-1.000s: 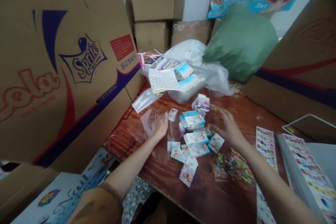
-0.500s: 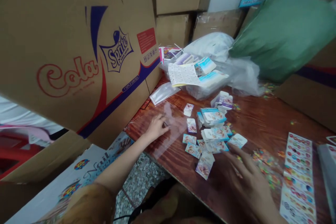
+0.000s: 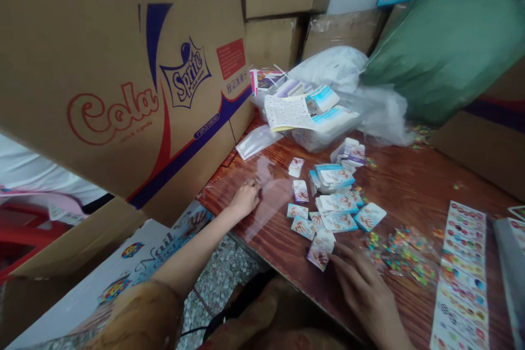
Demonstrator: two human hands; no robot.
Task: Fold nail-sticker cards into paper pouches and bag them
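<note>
My left hand rests on the wooden table near its left edge, fingers loosely bent, with nothing visible in it. My right hand is low over the table with its fingers extended and no object in its grasp. Its fingertips are at the right side of a small purple-and-white box; whether they touch it I cannot tell. Just beyond lie several small blue-and-white boxes printed with hands, some stacked. One blue box sits apart on the right. Between the hands is another small purple box.
Colourful small pieces in clear bags lie right of my right hand, beside a sticker sheet. A large Cola/Sprite carton stands at left. Behind are clear plastic bags, flat printed sheets and a green sack.
My right hand has moved left and toward me, from beside the blue boxes to the near purple box. My left hand stays in place, its fingers slightly more lowered.
</note>
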